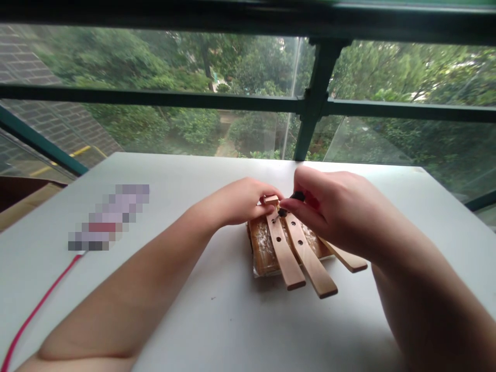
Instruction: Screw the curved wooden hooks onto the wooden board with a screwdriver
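In the head view my left hand (259, 200) is closed in a pinch at the far end of a pale curved wooden slat (284, 256), beside a small wooden block (270, 199). My right hand (333, 199) grips a black-handled screwdriver (283, 212), its thin tip pointing down at the upper hole of that slat. A second wooden slat (310, 261) with two dark holes lies just to the right. Under my right hand, a third slat (351, 258) shows only its near end. All rest across a brown block wrapped in clear plastic (263, 248).
The white table (186, 320) stands against a green-framed window (312, 111) with trees outside. At the left lies a blurred-out rectangular object (112, 217) with a red cable (36, 305) running to the near edge. A cardboard box (27, 199) is beyond the table's left side.
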Demonstrator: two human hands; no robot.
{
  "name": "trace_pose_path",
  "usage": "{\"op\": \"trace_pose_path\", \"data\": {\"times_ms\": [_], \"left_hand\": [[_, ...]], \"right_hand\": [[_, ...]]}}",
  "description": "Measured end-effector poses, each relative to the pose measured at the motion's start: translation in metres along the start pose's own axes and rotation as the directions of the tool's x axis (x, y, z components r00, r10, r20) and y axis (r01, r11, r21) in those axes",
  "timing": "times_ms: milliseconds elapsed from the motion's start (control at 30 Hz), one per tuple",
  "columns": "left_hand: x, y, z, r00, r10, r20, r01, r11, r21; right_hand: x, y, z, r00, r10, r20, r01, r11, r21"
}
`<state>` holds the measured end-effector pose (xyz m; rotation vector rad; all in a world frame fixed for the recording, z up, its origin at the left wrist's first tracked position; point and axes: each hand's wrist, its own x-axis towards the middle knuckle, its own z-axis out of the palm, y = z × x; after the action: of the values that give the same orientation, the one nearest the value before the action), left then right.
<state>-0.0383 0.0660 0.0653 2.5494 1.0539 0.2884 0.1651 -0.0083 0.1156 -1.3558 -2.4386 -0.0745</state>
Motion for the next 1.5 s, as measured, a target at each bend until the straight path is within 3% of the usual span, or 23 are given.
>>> {"op": "trace_pose_path", "data": {"times_ms": [200, 500, 700, 933, 1100, 1167, 1300, 1500], "left_hand": [[0.001, -0.001, 0.001, 1.000, 0.010, 0.013, -0.009, 1.000, -0.007], [0.001, 0.001, 0.004, 0.998, -0.019, 0.062, 0.020, 1.000, -0.019], [0.001, -0.003, 0.004, 0.996, -0.013, 0.085, 0.017, 0.999, -0.046], [0.000, 0.002, 0.003, 0.997, -0.035, 0.074, 0.038, 0.999, -0.037], [-0.007, 0.005, -0.006, 0.991, -0.031, 0.130, 0.037, 0.998, -0.043], [-0.012, 0.007, -0.013, 0.992, -0.011, 0.126, 0.020, 0.998, -0.063], [-0.019, 0.013, -0.022, 0.994, 0.113, 0.007, -0.111, 0.989, -0.093], [-0.009, 0.017, -0.012, 0.974, 0.221, -0.056, -0.226, 0.968, -0.107]], "right_hand": [[0.004, 0.002, 0.009, 1.000, 0.006, -0.008, -0.005, 0.993, 0.121], [0.001, 0.002, 0.009, 0.989, -0.131, 0.062, 0.115, 0.969, 0.220], [0.000, 0.004, 0.009, 0.982, -0.162, 0.099, 0.138, 0.967, 0.215], [0.001, 0.006, 0.009, 0.988, -0.130, 0.081, 0.119, 0.985, 0.128], [0.004, 0.006, 0.008, 0.996, -0.059, 0.072, 0.056, 0.998, 0.043], [0.004, 0.006, 0.008, 0.998, -0.036, 0.050, 0.035, 0.999, 0.019], [0.002, 0.002, 0.007, 0.999, -0.048, 0.005, 0.048, 0.999, 0.018], [0.002, -0.001, 0.014, 0.999, -0.008, -0.042, 0.008, 1.000, 0.012]]}}
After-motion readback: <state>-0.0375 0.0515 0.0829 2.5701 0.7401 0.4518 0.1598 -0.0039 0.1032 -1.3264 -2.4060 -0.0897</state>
